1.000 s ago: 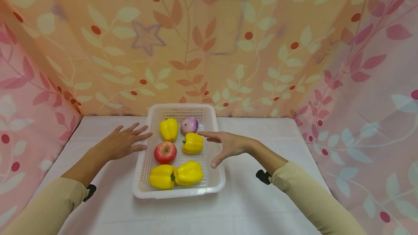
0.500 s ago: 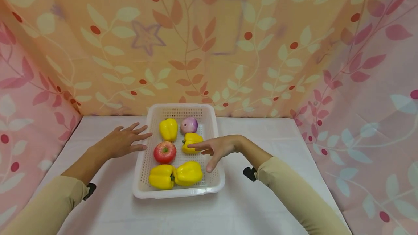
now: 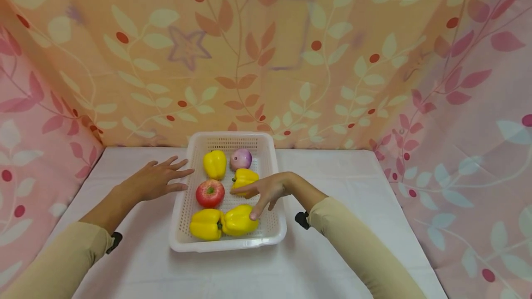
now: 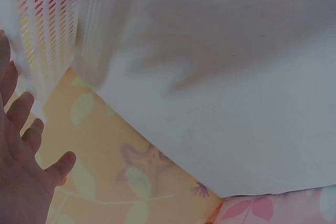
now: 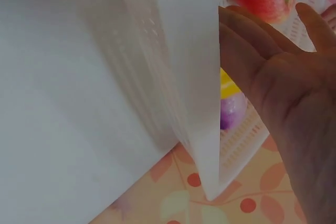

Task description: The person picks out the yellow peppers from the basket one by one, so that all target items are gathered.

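A white perforated plastic basket (image 3: 228,245) holds several yellow bell peppers, a red apple (image 3: 209,193) and a purple onion (image 3: 241,159). My right hand (image 3: 270,190) is over the basket's right side, fingers spread and holding nothing. Its index finger reaches across the middle yellow pepper (image 3: 245,178), and the thumb tip overlaps the front right yellow pepper (image 3: 239,220); I cannot tell whether they touch. My left hand (image 3: 160,180) hovers by the basket's left rim with straight, spread fingers. One yellow pepper (image 3: 214,164) lies at the back left, another yellow pepper (image 3: 206,224) at the front left.
The basket stands on a table with a white cloth (image 3: 332,262). Floral curtains (image 3: 266,59) hang behind the table and along both sides. In the left wrist view, the basket's slotted side wall (image 4: 47,30) rises close to the left fingers.
My right hand has moved left and toward me, from the right rim to above the peppers. The left hand and the basket's contents have stayed in place.
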Demonstrator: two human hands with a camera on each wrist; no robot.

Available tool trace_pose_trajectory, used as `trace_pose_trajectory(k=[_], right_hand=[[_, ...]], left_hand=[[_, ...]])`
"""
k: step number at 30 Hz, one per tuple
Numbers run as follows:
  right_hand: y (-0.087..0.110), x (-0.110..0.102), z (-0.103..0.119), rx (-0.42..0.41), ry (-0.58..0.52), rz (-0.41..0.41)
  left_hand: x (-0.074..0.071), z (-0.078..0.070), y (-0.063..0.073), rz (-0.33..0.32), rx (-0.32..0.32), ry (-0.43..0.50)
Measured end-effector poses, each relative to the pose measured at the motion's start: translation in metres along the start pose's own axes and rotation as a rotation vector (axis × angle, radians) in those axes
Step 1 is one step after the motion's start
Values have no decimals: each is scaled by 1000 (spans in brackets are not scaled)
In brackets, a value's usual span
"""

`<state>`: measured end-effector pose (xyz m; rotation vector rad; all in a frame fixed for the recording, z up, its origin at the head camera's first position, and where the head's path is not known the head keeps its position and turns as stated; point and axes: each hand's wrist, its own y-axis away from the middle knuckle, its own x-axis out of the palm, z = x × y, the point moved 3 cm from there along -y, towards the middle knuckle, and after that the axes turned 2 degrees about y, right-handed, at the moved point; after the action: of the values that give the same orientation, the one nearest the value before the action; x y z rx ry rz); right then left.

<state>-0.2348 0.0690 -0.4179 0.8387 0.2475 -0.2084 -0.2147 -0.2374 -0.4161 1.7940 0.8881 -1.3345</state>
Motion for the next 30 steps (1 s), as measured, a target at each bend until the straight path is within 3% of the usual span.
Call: trace_pose_trajectory(k=[11, 18, 30], right_hand=[[-23, 4, 5, 113, -52, 33], [-31, 6, 5, 141, -63, 37], [-40, 12, 9, 189, 6, 38]], left_hand=[[-1, 1, 0, -9, 9, -6], [0, 0, 0, -5, 7, -2], [1, 1, 0, -11, 8, -7]])
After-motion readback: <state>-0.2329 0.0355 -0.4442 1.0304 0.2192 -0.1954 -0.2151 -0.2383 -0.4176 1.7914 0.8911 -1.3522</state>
